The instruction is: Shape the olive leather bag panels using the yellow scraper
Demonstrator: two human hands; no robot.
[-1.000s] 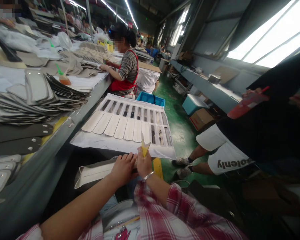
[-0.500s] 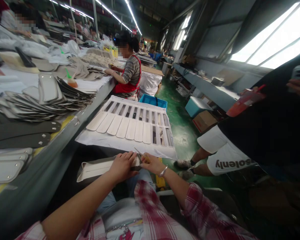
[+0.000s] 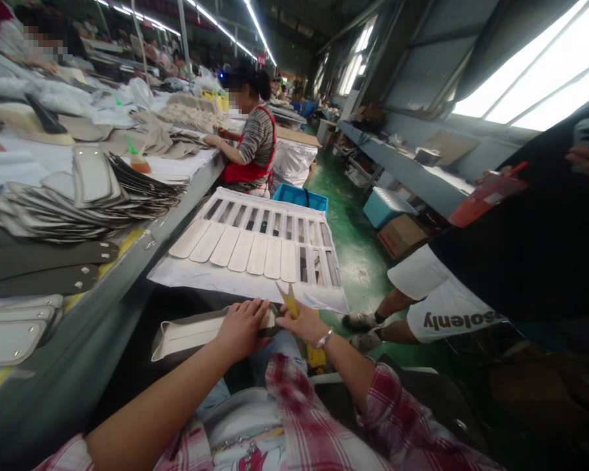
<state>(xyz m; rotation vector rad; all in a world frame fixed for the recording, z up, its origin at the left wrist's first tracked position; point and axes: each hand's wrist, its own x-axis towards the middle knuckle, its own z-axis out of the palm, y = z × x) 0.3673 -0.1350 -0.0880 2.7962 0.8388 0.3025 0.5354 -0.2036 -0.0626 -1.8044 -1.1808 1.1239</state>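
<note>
Across my lap lies a long panel [image 3: 186, 332] with a cream inner face and a dark grey border folded up around it. My left hand [image 3: 243, 327] is over its right part, fingers across the top and thumb along the near edge, gripping it. In my right hand [image 3: 302, 323] is a yellow-handled tool [image 3: 289, 301] with a forked, pointed end that sticks up and away from me. The fingers are closed around its handle, close to the panel's right end. Just beyond, several cream strips [image 3: 238, 248] lie in a row on a white slotted board [image 3: 181, 271].
On the left is a long workbench [image 3: 122, 281] with stacked panels [image 3: 63, 203] and a glue bottle [image 3: 138, 160]. A co-worker [image 3: 258, 144] in a red apron sits farther along it. A blue crate [image 3: 302, 197] stands behind the board. To the right stands a person in white shorts [image 3: 436, 294].
My right hand has turned the tool so its forked end points upward, and has drawn slightly away from the panel. My left hand stays on the panel.
</note>
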